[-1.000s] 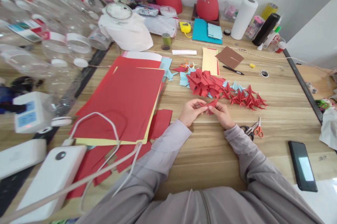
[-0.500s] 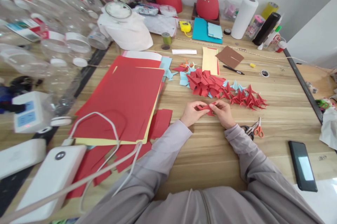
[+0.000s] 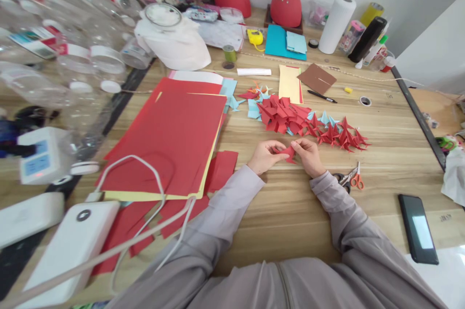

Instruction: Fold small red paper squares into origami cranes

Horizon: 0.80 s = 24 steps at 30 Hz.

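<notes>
My left hand (image 3: 264, 156) and my right hand (image 3: 308, 156) meet over the wooden table (image 3: 290, 212), both pinched on a small folded red paper piece (image 3: 288, 151) held between them. Just beyond the hands lies a heap of folded red paper shapes (image 3: 286, 115) that trails off to the right (image 3: 343, 137), with a few light blue ones mixed in. Large red paper sheets (image 3: 174, 139) lie stacked to the left of my hands.
Orange-handled scissors (image 3: 350, 178) lie right of my right wrist, a black phone (image 3: 417, 229) further right. A white power bank (image 3: 69, 246) with cable sits front left. Clear plastic bottles (image 3: 72, 52) crowd the far left. A paper roll (image 3: 336, 23) and pen (image 3: 321, 97) lie farther back.
The red piece was spread wide between my hands, point up; now it is folded smaller and my fingers have closed in on it. The hands stayed in place.
</notes>
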{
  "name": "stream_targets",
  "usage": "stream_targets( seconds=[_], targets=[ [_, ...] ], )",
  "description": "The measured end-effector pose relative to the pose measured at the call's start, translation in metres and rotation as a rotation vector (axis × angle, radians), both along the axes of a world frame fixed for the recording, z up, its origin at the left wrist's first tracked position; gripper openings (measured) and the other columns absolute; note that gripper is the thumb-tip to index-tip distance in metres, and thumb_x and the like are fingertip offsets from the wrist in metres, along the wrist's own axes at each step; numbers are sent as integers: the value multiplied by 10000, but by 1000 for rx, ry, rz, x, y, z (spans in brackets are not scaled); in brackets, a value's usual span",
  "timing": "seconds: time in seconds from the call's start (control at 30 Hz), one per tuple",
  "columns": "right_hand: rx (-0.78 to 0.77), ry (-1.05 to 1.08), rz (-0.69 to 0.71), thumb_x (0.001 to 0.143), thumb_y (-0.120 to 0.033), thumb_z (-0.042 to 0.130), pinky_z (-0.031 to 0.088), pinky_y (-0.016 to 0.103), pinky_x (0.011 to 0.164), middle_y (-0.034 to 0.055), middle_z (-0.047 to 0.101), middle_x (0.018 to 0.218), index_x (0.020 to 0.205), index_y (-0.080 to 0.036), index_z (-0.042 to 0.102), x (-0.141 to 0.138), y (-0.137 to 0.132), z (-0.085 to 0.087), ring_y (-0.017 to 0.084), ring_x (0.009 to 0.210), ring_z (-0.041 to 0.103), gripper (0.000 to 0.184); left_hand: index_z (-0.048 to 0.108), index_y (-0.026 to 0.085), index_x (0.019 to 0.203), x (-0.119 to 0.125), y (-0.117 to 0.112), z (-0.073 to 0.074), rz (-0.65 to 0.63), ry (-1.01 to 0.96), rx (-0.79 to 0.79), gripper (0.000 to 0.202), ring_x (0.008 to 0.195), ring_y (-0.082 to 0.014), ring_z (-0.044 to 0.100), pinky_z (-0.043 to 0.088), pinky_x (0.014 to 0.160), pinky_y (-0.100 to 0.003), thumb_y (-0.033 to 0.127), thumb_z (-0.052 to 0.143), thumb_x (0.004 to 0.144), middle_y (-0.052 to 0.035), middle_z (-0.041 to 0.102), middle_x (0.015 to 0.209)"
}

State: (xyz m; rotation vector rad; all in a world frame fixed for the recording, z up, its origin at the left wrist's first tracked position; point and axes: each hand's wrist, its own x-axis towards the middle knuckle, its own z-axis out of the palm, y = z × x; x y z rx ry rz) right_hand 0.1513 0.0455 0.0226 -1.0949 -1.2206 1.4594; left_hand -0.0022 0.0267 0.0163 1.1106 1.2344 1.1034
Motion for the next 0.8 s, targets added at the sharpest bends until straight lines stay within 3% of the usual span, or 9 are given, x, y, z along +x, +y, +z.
stream_targets(
  seconds=[0.23, 0.4, 0.6, 0.8],
  targets=[
    [-23, 9, -25, 754, -533, 650, 330, 220, 465, -47, 472, 469, 523, -175, 534, 1, 0, -3, 64, 442, 375, 442, 661, 155, 684, 0, -2, 6, -37, -75, -45, 305, 587, -125, 584, 479, 587, -259, 300, 830, 476, 0, 655, 635],
    [-41, 70, -30, 779, -628, 554, 390, 235, 488, -22, 523, 492, 589, -176, 580, 0, 2, -7, 86, 454, 451, 490, 665, 141, 727, 2, 0, 2, 32, -208, -78, 327, 545, -139, 616, 497, 580, -277, 332, 829, 519, -11, 670, 617],
    [-9, 20, 71, 667, -450, 758, 430, 240, 570, -30, 607, 615, 700, -184, 620, 0, 0, -2, 88, 544, 510, 301, 666, 126, 758, 3, 3, -1, 119, -371, -87, 343, 517, -124, 621, 521, 563, -271, 332, 829, 539, -4, 673, 626],
    [3, 26, 128, 638, -419, 782, 457, 258, 582, -19, 647, 655, 738, -193, 609, -3, -1, -2, 108, 574, 557, 302, 663, 124, 750, 3, 3, -1, 134, -389, -85, 330, 532, -139, 638, 538, 585, -286, 347, 818, 563, -14, 678, 605]
  ],
)
